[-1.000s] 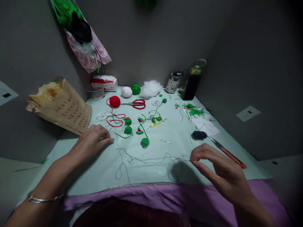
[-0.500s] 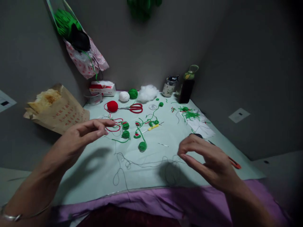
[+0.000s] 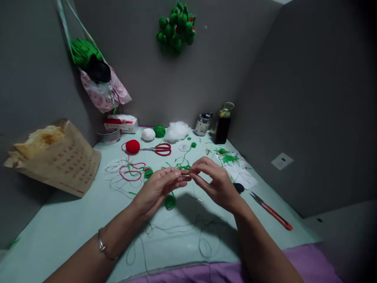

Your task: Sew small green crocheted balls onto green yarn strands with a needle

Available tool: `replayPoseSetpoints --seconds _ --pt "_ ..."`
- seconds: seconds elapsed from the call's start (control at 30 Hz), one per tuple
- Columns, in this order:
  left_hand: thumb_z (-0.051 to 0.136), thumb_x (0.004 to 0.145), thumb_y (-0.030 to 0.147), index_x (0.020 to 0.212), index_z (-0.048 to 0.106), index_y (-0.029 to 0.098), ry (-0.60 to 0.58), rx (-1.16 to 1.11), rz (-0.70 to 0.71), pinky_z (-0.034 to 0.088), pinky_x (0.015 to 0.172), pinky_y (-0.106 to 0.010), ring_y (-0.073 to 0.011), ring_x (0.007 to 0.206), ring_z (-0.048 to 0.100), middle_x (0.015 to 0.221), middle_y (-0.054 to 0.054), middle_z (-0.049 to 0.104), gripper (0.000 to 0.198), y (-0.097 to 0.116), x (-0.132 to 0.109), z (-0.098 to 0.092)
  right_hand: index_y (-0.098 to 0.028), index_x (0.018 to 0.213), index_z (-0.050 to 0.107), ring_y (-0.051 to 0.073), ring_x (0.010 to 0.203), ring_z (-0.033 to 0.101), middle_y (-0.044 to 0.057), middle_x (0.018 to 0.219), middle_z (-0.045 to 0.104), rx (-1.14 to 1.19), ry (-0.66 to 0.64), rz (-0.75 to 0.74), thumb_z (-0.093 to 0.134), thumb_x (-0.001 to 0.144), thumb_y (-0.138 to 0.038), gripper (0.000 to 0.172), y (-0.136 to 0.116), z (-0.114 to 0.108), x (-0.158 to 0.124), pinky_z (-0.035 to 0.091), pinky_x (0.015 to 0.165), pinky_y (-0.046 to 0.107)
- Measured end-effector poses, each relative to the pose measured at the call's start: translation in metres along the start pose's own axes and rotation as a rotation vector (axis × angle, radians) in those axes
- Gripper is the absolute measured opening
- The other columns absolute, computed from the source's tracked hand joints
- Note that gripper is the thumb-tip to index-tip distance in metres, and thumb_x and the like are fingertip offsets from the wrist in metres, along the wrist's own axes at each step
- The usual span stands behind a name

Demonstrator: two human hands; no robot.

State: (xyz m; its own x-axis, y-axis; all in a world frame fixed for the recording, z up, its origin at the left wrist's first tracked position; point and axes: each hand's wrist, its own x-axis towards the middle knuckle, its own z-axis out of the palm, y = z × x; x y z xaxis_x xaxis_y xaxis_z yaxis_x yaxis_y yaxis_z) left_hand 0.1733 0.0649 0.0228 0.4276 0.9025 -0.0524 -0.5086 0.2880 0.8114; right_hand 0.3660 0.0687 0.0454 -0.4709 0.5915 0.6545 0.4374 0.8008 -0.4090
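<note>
Over the middle of the table, my left hand (image 3: 159,186) and my right hand (image 3: 216,182) meet at their fingertips. The fingers of both are pinched together; what lies between them is too small to make out. Below them a green crocheted ball (image 3: 170,201) rests on the cloth, and a needle (image 3: 198,199) lies to its right. Beside my left hand is a small green piece (image 3: 149,173) with a red edge. Green yarn ends (image 3: 184,167) show just behind my fingers. My hands hide the other small crocheted pieces and the yellow-handled crochet hook.
Red-handled scissors (image 3: 162,149), a red yarn ball (image 3: 132,146) and white stuffing (image 3: 178,131) lie farther back. Orange thread snips (image 3: 272,212) are at right, near green scraps (image 3: 229,157). A bottle (image 3: 223,127) stands at the back; a paper food bag (image 3: 70,159) is at left.
My hands were apart on either side of the table and have come together in the middle, fingertips touching. The view has tilted up, showing more of the hanging green bundle.
</note>
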Motion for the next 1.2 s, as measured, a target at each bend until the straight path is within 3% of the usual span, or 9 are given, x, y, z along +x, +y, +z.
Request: replayPoseSetpoints --seconds 0.37,0.53,0.63,0.8,0.9,0.97,1.07,1.2 --pt "0.076 0.083 0.028 0.083 0.072 0.014 -0.055 0.004 -0.071 0.05 0.082 -0.028 -0.0138 0.082 0.064 0.087 -0.004 0.069 0.015 -0.012 -0.005 -0.005 -0.017 0.096 0.067 0.016 0.084 0.058 0.006 0.088 0.062 0.02 0.012 0.021 0.063 0.093 -0.015 0.006 0.0 0.013 -0.005 0.048 0.074 0.029" --pt "0.075 0.081 0.028 0.076 0.068 0.017 -0.031 0.097 -0.048 0.048 0.08 -0.028 -0.0141 0.077 0.062 0.078 -0.002 0.066 0.015 -0.011 -0.007 -0.003 -0.017 0.096 0.071 0.015 0.087 0.061 0.006 0.092 0.066 0.221 0.016 0.223 0.059 0.097 -0.024 0.013 0.004 0.015 -0.007 0.048 0.078 0.029" --pt "0.073 0.083 0.03 0.076 0.064 0.018 0.038 0.235 0.061 0.047 0.081 -0.03 -0.0164 0.078 0.063 0.078 -0.002 0.066 0.017 -0.012 -0.008 -0.002 -0.018 0.113 0.069 0.016 0.094 0.063 0.009 0.106 0.069 0.546 0.051 0.479 0.057 0.098 -0.037 0.027 0.007 0.021 -0.009 0.051 0.081 0.029" --pt "0.065 0.089 0.027 0.078 0.06 0.022 0.173 0.639 0.482 0.045 0.089 -0.033 -0.0214 0.095 0.062 0.088 -0.003 0.066 0.013 -0.021 -0.011 -0.004 -0.02 0.13 0.06 0.019 0.113 0.061 0.012 0.13 0.062 0.999 -0.045 0.731 0.069 0.087 -0.048 0.052 0.004 0.038 -0.011 0.052 0.092 0.032" --pt "0.068 0.085 0.024 0.076 0.062 0.024 0.232 0.826 0.634 0.042 0.096 -0.037 -0.0254 0.103 0.058 0.092 -0.005 0.067 0.011 -0.024 -0.013 -0.005 -0.021 0.132 0.057 0.012 0.087 0.063 0.007 0.111 0.066 1.134 -0.161 0.749 0.076 0.082 -0.046 0.059 -0.001 0.044 -0.01 0.052 0.074 0.023" --pt "0.069 0.084 0.023 0.075 0.062 0.024 0.289 0.848 0.655 0.04 0.099 -0.037 -0.0263 0.105 0.057 0.091 -0.005 0.066 0.011 -0.023 -0.013 -0.005 -0.019 0.124 0.061 0.007 0.065 0.054 0.001 0.089 0.064 1.166 -0.274 0.716 0.077 0.081 -0.045 0.053 -0.002 0.045 -0.01 0.042 0.056 0.018" --pt "0.067 0.086 0.024 0.074 0.059 0.023 0.295 0.724 0.557 0.042 0.095 -0.034 -0.0234 0.101 0.058 0.09 -0.004 0.064 0.014 -0.019 -0.011 -0.006 -0.016 0.103 0.066 0.004 0.052 0.038 -0.005 0.067 0.053 1.143 -0.336 0.721 0.077 0.079 -0.044 0.038 0.0 0.044 -0.011 0.025 0.046 0.017" --pt "0.07 0.085 0.031 0.076 0.059 0.02 0.251 0.506 0.375 0.043 0.088 -0.03 -0.0192 0.09 0.059 0.09 -0.002 0.065 0.017 -0.018 -0.007 -0.009 -0.015 0.092 0.067 0.005 0.05 0.029 -0.008 0.057 0.042 1.068 -0.214 0.802 0.077 0.078 -0.046 0.035 0.003 0.044 -0.012 0.017 0.046 0.02"
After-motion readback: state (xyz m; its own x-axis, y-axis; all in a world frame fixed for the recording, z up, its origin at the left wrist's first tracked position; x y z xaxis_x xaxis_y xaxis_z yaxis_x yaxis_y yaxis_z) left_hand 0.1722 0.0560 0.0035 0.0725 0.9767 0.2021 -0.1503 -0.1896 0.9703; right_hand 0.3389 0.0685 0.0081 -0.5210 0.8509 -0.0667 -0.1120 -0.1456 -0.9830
